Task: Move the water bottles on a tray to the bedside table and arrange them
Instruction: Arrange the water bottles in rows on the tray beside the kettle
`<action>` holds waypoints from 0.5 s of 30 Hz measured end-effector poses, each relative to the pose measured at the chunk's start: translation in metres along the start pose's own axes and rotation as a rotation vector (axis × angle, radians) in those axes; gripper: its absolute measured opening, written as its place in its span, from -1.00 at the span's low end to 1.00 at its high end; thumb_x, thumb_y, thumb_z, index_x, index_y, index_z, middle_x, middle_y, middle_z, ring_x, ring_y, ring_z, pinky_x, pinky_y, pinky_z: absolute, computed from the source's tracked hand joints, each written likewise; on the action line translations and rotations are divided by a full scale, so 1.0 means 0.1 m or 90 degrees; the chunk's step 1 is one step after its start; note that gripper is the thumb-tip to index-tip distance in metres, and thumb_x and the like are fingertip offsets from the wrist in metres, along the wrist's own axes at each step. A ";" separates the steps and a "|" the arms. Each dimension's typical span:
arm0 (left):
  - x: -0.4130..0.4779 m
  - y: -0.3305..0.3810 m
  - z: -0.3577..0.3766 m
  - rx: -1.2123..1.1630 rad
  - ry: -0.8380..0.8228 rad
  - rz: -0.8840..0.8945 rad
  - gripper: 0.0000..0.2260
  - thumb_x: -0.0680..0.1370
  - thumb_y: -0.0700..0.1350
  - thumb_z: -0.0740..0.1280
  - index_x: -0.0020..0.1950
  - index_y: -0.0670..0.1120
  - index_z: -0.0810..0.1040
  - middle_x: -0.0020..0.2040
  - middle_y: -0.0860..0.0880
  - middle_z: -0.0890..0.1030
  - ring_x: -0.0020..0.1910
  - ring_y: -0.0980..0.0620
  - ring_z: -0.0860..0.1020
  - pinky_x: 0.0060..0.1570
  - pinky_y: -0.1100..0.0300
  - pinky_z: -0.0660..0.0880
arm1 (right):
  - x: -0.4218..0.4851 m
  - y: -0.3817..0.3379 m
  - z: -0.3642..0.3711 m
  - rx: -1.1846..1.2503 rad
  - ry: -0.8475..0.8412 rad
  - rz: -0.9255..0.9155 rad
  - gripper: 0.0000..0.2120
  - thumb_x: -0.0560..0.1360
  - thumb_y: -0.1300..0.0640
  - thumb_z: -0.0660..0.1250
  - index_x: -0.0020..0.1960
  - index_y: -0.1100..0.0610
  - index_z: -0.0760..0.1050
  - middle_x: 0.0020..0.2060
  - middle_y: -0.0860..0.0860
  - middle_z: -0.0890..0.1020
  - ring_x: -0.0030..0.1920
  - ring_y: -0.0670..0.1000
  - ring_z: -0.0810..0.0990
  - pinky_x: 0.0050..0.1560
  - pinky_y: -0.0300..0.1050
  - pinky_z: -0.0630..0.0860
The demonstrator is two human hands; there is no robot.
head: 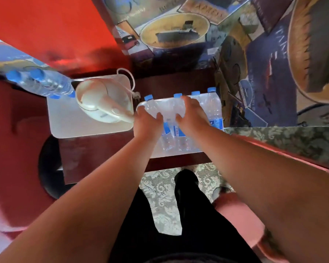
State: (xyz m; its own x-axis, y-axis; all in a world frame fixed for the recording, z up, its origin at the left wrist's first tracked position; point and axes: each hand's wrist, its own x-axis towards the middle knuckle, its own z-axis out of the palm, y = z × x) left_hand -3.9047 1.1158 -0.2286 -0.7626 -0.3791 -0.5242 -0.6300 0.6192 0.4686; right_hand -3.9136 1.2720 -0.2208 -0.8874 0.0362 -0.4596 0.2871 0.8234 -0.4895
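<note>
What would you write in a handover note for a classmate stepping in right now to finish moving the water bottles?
The left grip and the right grip both curl over the bottles from above.
The bottles sit grouped on a pale tray on the dark bedside table, right of the kettle.
Done: the tray appears to have reached the table.
Left: take the bottles off and arrange them. Spare bottles lie at far left.
</note>
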 end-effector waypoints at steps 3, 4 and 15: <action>0.31 0.06 0.19 0.013 -0.025 -0.057 -0.43 0.52 0.12 0.35 0.42 -0.14 0.35 0.28 -0.11 0.54 0.15 -0.14 0.58 -0.08 0.09 0.47 | 0.25 0.00 0.07 -0.068 -0.016 0.000 -0.31 0.52 0.02 0.40 0.56 0.00 0.17 0.40 0.09 0.40 0.36 0.12 0.45 0.31 0.01 0.46; 0.38 0.08 0.25 0.014 -0.039 -0.075 -0.42 0.52 0.13 0.36 0.43 -0.15 0.33 0.27 -0.10 0.54 0.12 -0.13 0.58 -0.13 0.12 0.42 | 0.32 0.00 0.10 -0.100 -0.029 0.003 -0.29 0.52 0.01 0.40 0.57 0.00 0.14 0.40 0.10 0.41 0.37 0.14 0.44 0.30 0.03 0.45; 0.63 -0.11 0.29 -0.129 -0.140 -0.091 -0.67 0.51 -0.04 0.42 0.22 -0.09 0.48 0.01 -0.02 0.57 -0.10 0.01 0.60 -0.34 0.26 0.39 | 0.40 -0.09 0.45 -0.056 -0.120 0.093 0.04 0.49 0.03 0.49 0.63 -0.01 -0.24 0.38 0.13 0.42 0.22 0.15 0.58 0.12 0.00 0.54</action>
State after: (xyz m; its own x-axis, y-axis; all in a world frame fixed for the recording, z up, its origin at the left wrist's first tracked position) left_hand -3.9413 1.1049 -0.2873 -0.6286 -0.2803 -0.7255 -0.7613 0.4125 0.5002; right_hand -3.9358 1.2406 -0.2684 -0.7535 0.0598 -0.6547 0.3683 0.8633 -0.3451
